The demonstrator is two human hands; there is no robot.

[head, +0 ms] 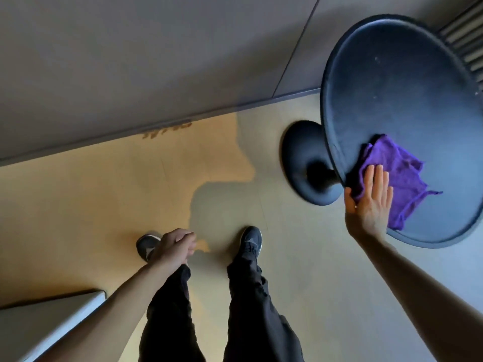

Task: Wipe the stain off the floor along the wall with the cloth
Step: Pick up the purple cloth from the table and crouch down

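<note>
A brown streaky stain (167, 129) lies on the tan floor right at the foot of the grey wall (130, 61), far ahead of my feet. A crumpled purple cloth (400, 176) rests on the near edge of a round black table (407, 100) at the right. My right hand (371, 202) lies flat on the cloth's left part, fingers straight and together, thumb out over the table's rim. My left hand (176, 246) hangs in front of my left leg with its fingers curled in, nothing visible in it.
The table's black round base (305, 163) stands on the floor between the table top and the stain. My two dark shoes (251, 241) point toward the wall. A pale box edge (52, 325) sits at the lower left. A ribbed radiator (467, 35) shows at the top right.
</note>
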